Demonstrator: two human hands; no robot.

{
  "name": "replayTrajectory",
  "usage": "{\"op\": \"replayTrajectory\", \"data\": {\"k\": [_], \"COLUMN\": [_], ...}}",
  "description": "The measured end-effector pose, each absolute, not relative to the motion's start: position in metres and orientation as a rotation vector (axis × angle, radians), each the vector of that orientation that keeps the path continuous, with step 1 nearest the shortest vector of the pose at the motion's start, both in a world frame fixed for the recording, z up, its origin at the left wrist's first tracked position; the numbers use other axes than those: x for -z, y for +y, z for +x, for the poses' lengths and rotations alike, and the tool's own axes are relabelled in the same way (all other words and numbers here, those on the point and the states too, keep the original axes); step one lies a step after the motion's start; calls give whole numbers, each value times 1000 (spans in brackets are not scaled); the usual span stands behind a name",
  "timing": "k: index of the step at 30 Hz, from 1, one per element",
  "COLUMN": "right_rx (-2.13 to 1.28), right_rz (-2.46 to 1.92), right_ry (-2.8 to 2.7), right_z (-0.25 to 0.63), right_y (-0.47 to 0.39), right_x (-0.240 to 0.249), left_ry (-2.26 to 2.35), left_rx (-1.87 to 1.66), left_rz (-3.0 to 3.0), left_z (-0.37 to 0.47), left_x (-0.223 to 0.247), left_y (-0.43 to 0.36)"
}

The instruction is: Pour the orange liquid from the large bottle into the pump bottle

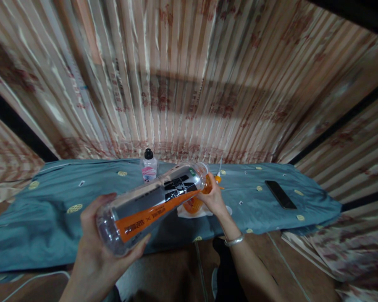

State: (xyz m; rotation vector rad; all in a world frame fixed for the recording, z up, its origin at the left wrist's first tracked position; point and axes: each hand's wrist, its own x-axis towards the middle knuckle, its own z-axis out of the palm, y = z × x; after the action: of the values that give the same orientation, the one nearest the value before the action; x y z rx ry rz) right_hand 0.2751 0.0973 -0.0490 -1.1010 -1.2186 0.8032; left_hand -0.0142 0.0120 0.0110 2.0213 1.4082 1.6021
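Observation:
A large clear bottle (145, 205) with an orange and black label lies tilted across the view, its base in my left hand (103, 243) and its mouth to the right and farther away. My right hand (212, 196) is closed around the neck of an orange container (193, 204), right at the clear bottle's mouth. Beneath that container is a white cloth or tissue (204, 213). An orange pump top with a thin tube (218, 178) lies just beyond my right hand.
A small clear bottle (149, 170) with a black cap and pink label stands at the back. A dark phone (280, 194) lies on the right of the teal cloth surface (94, 180). Patterned curtains (176, 84) hang behind, with dark bars at both sides.

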Motion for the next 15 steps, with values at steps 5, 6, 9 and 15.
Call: {"op": "replayTrajectory", "data": {"k": [5,6,9,15], "right_rx": [-861,-861,-854,-829], "right_rz": [-1083,-1081,-1083,-1074], "right_ry": [-1165,-1162,-1169,-1201], "right_z": [275,275,276,277], "right_y": [99,99,99,99], "right_x": [51,52,53,54], "left_ry": [1399,1400,1388,1396], "left_rx": [-1629,-1621,-1632,-1636], "left_rz": [1956,1958,1940,2032], "left_z": [-12,-12,-12,-13], "left_x": [-10,-10,-10,-12], "left_y": [12,12,12,13]}}
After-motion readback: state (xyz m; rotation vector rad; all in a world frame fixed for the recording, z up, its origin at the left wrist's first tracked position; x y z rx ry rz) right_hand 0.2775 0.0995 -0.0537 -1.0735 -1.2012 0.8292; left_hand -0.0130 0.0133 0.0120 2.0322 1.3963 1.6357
